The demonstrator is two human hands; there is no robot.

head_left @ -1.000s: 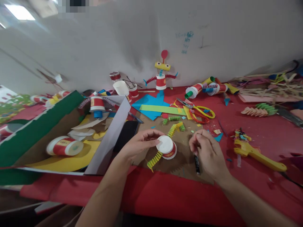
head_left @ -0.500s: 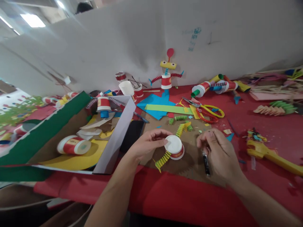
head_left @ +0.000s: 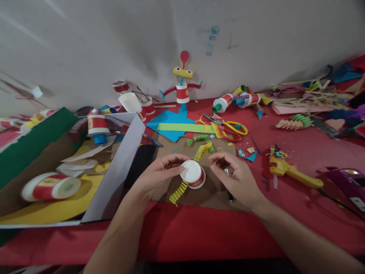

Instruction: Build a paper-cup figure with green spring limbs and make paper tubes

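An upside-down red and white paper cup (head_left: 201,178) rests on the brown cardboard (head_left: 171,182), its white base up. Folded yellow paper springs (head_left: 179,193) stick out from two of its sides. My left hand (head_left: 162,171) is closed about the cup's left side, thumb at the rim of its base. Just right of the cup, my right hand (head_left: 236,177) hovers with fingers curved and thumb apart, apparently holding nothing. Under that hand lies a black pen (head_left: 230,196), partly covered by it. Small green folded paper springs (head_left: 201,138) lie behind the cup.
Left stands a box (head_left: 116,171) with cups and paper scraps; a black phone (head_left: 140,163) lies beside it. Scissors (head_left: 235,128) and a green strip (head_left: 185,128) are at the back. A paper-cup robot (head_left: 182,91) stands near the wall. Right lies a yellow glue gun (head_left: 296,175).
My right hand has moved left, closer to the cup, and its fingers have parted. The left hand keeps its hold on the cup. The view has turned to the right.
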